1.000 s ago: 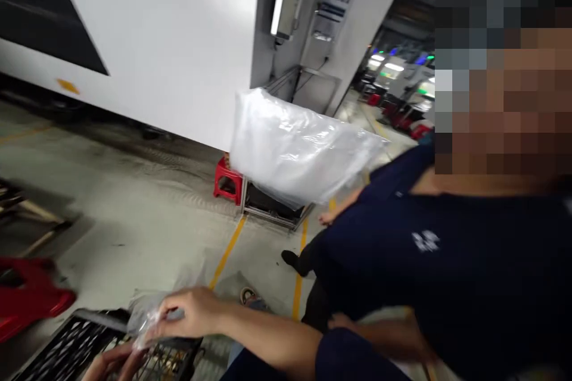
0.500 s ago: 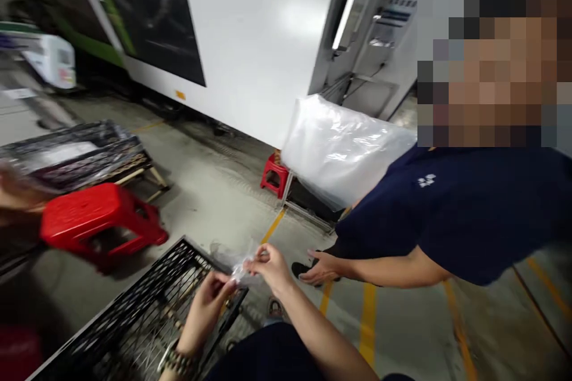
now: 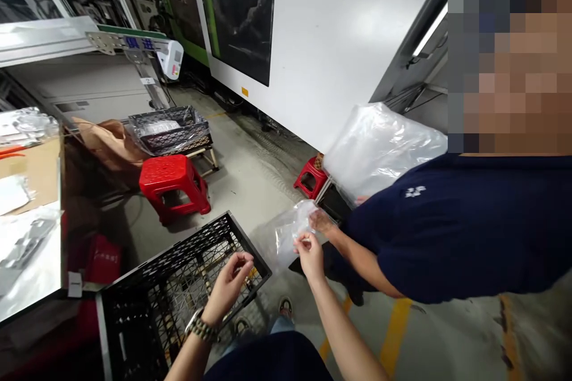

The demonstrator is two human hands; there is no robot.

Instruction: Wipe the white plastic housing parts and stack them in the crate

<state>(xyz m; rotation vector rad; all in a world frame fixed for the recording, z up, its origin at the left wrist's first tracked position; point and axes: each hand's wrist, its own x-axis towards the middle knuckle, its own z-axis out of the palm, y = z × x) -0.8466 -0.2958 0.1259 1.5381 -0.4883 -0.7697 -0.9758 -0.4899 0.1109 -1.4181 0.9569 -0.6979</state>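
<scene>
A clear plastic bag [image 3: 279,241] hangs spread out over the floor, beyond the corner of a black mesh crate [image 3: 179,259]. My right hand [image 3: 310,259] pinches the near edge of the bag between thumb and fingertips. Another person's hand [image 3: 322,223] touches the same bag just beyond mine. My left hand [image 3: 229,283] is above the crate, apart from the bag. Its fingers are curled in against the thumb, and nothing shows between them. A beaded bracelet and a watch are on that wrist.
The other person in a dark shirt [image 3: 447,232] stands close on the right. Large plastic sheeting [image 3: 379,140] lies behind them. Red stools [image 3: 172,181] stand on the floor. At the left is a worktable [image 3: 42,169]; a white machine [image 3: 330,30] is at the back.
The bag was bunched between both my hands and is now spread out. My left hand has let go of it. The other person's hand has come up to the bag. My view has swung left.
</scene>
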